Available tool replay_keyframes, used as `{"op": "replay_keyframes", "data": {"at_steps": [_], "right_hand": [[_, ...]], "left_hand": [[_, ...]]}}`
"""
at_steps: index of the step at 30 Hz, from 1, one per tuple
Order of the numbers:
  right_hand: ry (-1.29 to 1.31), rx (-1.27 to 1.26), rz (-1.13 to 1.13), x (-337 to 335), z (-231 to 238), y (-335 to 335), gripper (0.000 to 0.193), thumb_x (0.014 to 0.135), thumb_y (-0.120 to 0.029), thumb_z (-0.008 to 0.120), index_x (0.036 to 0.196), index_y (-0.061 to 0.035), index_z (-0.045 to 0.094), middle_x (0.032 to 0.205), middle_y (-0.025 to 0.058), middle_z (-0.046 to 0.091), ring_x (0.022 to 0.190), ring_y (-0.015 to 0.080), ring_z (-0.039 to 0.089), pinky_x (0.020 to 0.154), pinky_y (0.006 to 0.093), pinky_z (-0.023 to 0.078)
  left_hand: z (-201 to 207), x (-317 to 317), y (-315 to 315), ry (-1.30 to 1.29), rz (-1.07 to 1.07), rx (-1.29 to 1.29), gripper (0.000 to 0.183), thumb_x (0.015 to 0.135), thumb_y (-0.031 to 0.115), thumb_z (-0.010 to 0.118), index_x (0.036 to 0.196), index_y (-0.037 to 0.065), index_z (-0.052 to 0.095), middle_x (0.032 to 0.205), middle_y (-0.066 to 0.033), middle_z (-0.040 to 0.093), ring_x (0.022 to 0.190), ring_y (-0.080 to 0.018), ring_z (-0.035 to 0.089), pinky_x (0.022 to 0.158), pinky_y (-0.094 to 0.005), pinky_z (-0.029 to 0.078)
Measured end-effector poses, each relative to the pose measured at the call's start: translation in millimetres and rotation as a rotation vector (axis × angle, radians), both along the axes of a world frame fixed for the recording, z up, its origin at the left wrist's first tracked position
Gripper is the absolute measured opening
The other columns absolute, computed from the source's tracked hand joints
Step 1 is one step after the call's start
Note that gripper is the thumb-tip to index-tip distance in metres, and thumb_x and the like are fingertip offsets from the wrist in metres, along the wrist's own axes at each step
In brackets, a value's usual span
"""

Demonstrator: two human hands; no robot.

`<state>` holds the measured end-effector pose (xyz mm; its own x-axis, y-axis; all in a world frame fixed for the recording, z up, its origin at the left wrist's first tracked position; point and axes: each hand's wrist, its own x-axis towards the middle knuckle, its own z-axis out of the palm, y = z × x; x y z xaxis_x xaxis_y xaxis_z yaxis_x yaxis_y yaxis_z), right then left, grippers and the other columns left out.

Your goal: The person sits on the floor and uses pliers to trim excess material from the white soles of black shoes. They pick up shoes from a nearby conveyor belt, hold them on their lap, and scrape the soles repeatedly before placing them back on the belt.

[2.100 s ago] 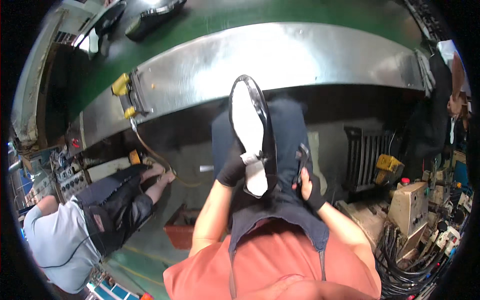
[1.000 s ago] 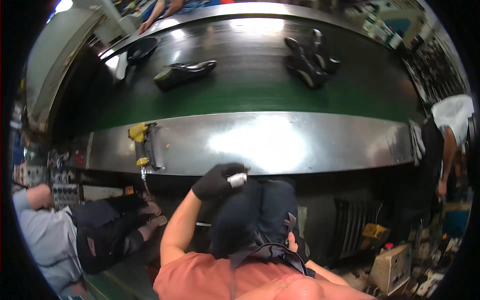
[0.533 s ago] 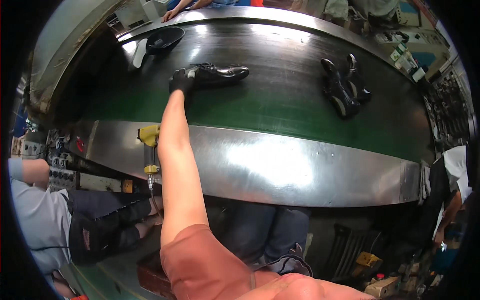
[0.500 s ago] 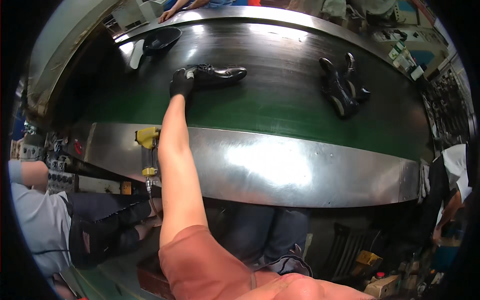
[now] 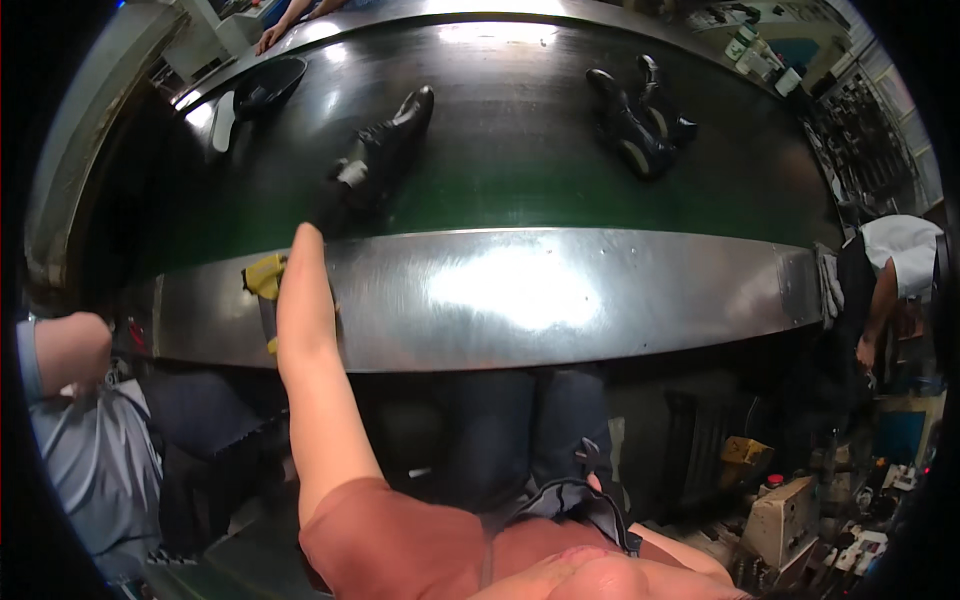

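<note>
My left hand [image 5: 343, 197], in a black glove, grips the heel end of a black lace-up shoe [image 5: 392, 132] on the dark belt. The shoe's toe points away and to the right. The glove blends into the dark belt, so its fingers show only in part. A pale patch [image 5: 353, 172] shows where the glove meets the shoe. Behind my left forearm, a yellow and black air tool [image 5: 266, 278] lies on the metal ledge, partly hidden. My right hand is out of sight; only a bit of that arm [image 5: 685, 556] shows at the lower edge.
Two black shoes [image 5: 632, 130] lie together on the belt [image 5: 500, 120] at the right. A black, scoop-shaped piece [image 5: 270, 88] and a white strip [image 5: 223, 122] lie far left. The metal ledge [image 5: 620, 330] runs along the near side. Other people are at the left [image 5: 90, 440], right [image 5: 890, 270] and far side.
My left hand has drawn the shoe's heel nearer and turned the shoe, so its toe now points farther away instead of right. The whole view has also shifted.
</note>
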<state>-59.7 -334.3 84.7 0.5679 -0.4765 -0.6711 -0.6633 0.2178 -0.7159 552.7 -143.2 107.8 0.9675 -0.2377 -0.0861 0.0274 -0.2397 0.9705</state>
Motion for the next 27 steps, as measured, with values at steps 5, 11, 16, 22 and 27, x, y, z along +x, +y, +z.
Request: {"op": "replay_keyframes", "data": {"at_steps": [5,11,16,22,27], "right_hand": [[-0.031,0.027,0.043,1,-1,-1,0.052,0.097,-0.050,0.042,0.099,-0.0006,0.058,0.068,0.0069,0.059,0.053,0.0176,0.061,0.051,0.0309,0.050],[-0.008,0.019,0.022,-13,-4,-5,0.052,0.097,-0.050,0.042,0.101,-0.0005,0.058,0.068,0.0072,0.059,0.052,0.0180,0.061,0.051,0.0308,0.051],[-0.081,0.034,0.043,-17,-12,-3,0.052,0.097,-0.050,0.042,0.103,-0.0004,0.057,0.069,0.0075,0.059,0.052,0.0184,0.061,0.051,0.0308,0.051],[-0.197,0.052,-0.011,-27,-28,1,0.053,0.097,-0.050,0.042,0.106,-0.0004,0.057,0.069,0.0078,0.059,0.052,0.0188,0.061,0.051,0.0308,0.051],[-0.199,0.214,-0.063,-46,-54,-1,0.055,0.096,-0.052,0.042,0.102,-0.0001,0.059,0.069,0.0087,0.060,0.051,0.0197,0.061,0.050,0.0306,0.051]], "left_hand": [[-61,89,60,-0.128,0.367,0.473,0.070,0.075,0.055,0.070,0.115,-0.001,0.057,0.097,-0.0271,0.064,0.097,-0.0364,0.064,0.080,-0.0456,0.049],[-40,15,-38,-0.182,0.444,0.713,0.097,0.062,0.055,0.076,0.132,-0.003,0.041,0.124,-0.0277,0.054,0.114,-0.0385,0.055,0.096,-0.0444,0.045],[-19,-5,-39,-0.126,0.440,0.797,0.079,0.071,0.050,0.070,0.127,-0.001,0.048,0.118,-0.0228,0.059,0.106,-0.0348,0.060,0.091,-0.0408,0.048],[16,-109,11,0.328,-0.209,-0.649,0.047,0.084,0.024,0.056,0.125,0.001,0.051,0.116,-0.0126,0.060,0.097,-0.0232,0.061,0.081,-0.0329,0.051],[-7,-233,74,0.075,-0.223,-0.796,0.046,0.084,-0.002,0.049,0.130,0.001,0.049,0.120,-0.0079,0.057,0.107,-0.0167,0.057,0.087,-0.0273,0.049]]}}
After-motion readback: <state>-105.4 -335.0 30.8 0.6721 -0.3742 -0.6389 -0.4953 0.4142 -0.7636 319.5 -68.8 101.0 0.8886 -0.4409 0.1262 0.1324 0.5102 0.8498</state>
